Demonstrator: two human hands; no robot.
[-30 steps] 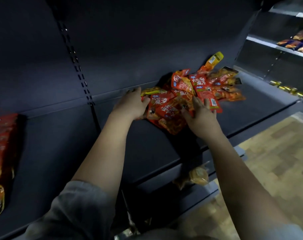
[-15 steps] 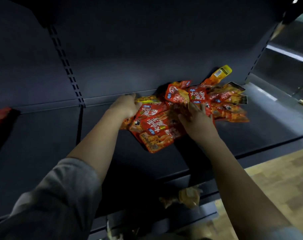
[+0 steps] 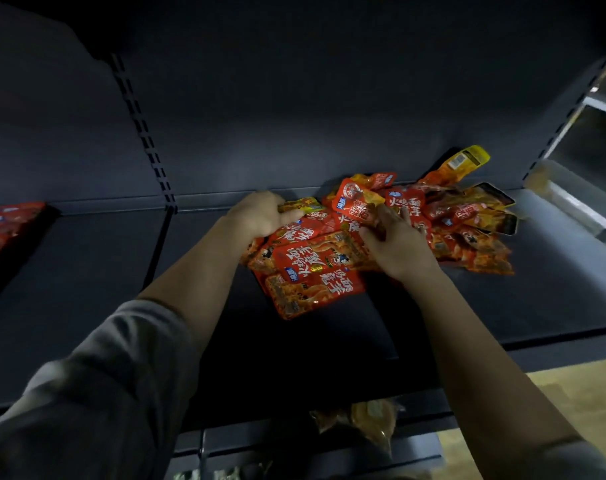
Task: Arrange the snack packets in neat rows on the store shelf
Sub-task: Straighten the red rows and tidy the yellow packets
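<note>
- The heap of red and orange glossy plastic snack packets (image 3: 381, 237) lies in a jumble at the back of the dark metal store shelf (image 3: 87, 289), against its rear panel; none stand in rows yet.
- The left hand (image 3: 260, 214) rests on the heap's left edge with fingers curled over a packet there, seemingly gripping it; the right hand (image 3: 395, 244) lies on the middle of the heap, fingers spread and pressing down on the packets (whether the thumb pinches one underneath I cannot tell).
- Handling, as a judgement: the packets look light, thin and floppy; the shiny film should slide easily against its neighbours, so a stack could fan out or slip; the contents may crush under a hard squeeze.
- Best hold is probably along the long edges of a small squared-up bundle, thumb on top and fingers beneath; a single sealed end would let a packet droop.
- A yellow-ended packet (image 3: 466, 161) sticks up behind the heap, leaning on the rear panel.
- Hard to make out: the lighting is dim; packets under the hands and low in the heap are hidden, so their count is unclear; a red stack (image 3: 7, 233) far left of the heap is cut off by the frame; orange bags (image 3: 363, 424) on a lower shelf below the heap are blurred.
</note>
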